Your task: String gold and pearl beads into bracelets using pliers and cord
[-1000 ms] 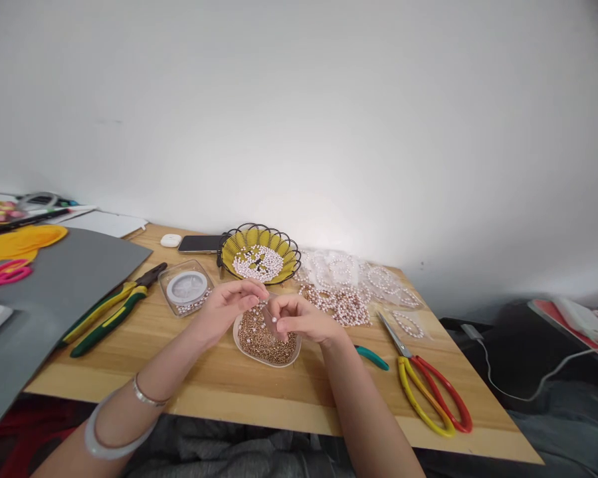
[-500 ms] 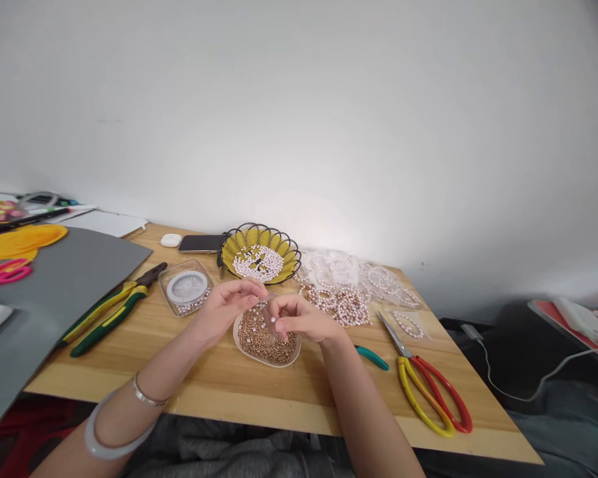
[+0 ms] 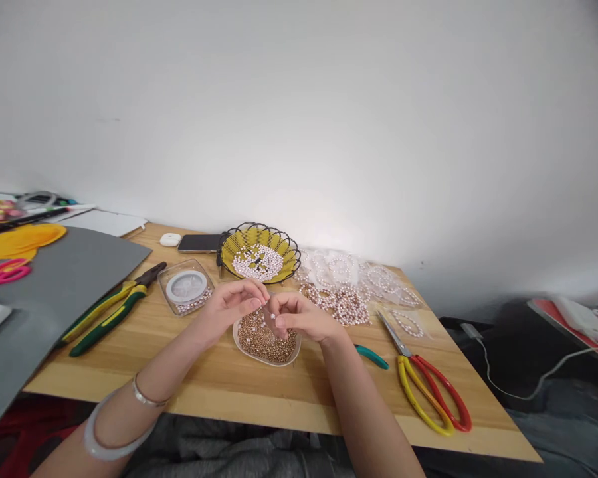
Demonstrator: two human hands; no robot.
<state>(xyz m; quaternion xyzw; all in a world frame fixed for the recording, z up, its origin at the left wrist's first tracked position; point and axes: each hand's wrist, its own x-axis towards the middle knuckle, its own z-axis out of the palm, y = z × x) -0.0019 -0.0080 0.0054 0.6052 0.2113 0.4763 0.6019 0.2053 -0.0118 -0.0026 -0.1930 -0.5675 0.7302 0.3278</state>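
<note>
My left hand [image 3: 230,305] and my right hand [image 3: 300,317] meet fingertip to fingertip just above a shallow clear dish of small copper beads [image 3: 264,342]. Both hands are pinched. A white bead [image 3: 272,317] shows at my right fingertips. What the left fingers pinch is too small to make out; a thin thread may run between the hands. Two bracelets ring my left wrist [image 3: 124,415].
A yellow wire basket of white pearls [image 3: 260,255] stands behind the dish, with finished pearl bracelets [image 3: 351,292] to its right. A clear spool box [image 3: 186,287], green-yellow pliers [image 3: 110,307], a phone [image 3: 199,243], red-yellow scissors [image 3: 426,385] and a teal-handled tool [image 3: 372,356] lie around.
My two hands have drawn closer together over the bead dish; the right hand has shifted slightly left and up. Nothing else on the table has moved.
</note>
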